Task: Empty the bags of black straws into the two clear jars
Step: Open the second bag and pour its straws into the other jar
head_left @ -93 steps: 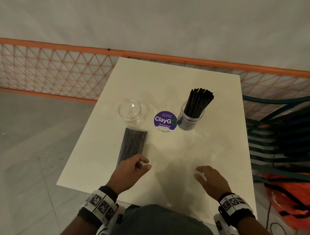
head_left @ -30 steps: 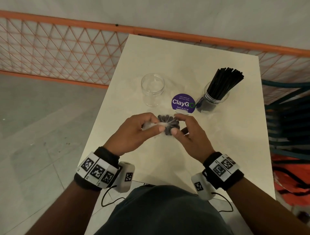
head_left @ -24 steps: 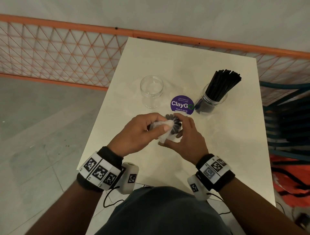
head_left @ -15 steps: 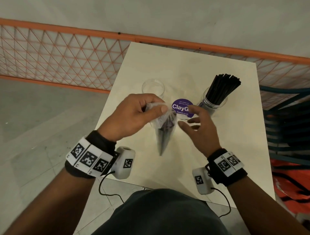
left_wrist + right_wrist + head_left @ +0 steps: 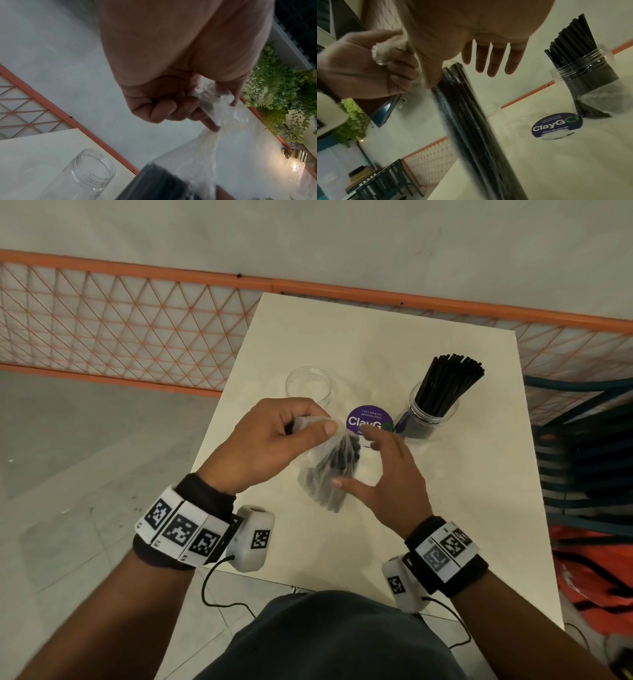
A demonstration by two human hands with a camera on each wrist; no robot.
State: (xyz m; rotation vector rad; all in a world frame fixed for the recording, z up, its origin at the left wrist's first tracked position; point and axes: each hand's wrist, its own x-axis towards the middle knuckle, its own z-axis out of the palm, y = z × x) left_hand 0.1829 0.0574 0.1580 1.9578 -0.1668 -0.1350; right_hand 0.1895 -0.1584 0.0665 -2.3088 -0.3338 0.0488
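Two hands meet at frame centre: the left hand (image 5: 274,440) pinches the bunched top of the bag of black straws (image 5: 329,474), hanging it above the table (image 5: 462,491); the right hand (image 5: 390,477), fingers spread straight, flanks it, below the empty jar (image 5: 308,385).

Black straws (image 5: 443,386) are showing dark through the clear right jar (image 5: 424,419), while the left jar (image 5: 308,385) is showing only clear plastic. The bag (image 5: 325,470) is looking cloudy white over its black straws. A purple round sticker (image 5: 368,421) with white lettering is lying on the cream worktop (image 5: 479,508). Orange diamond-lattice fencing (image 5: 137,320) is running behind, and black-and-white checkered wristbands (image 5: 181,529) are circling both wrists.
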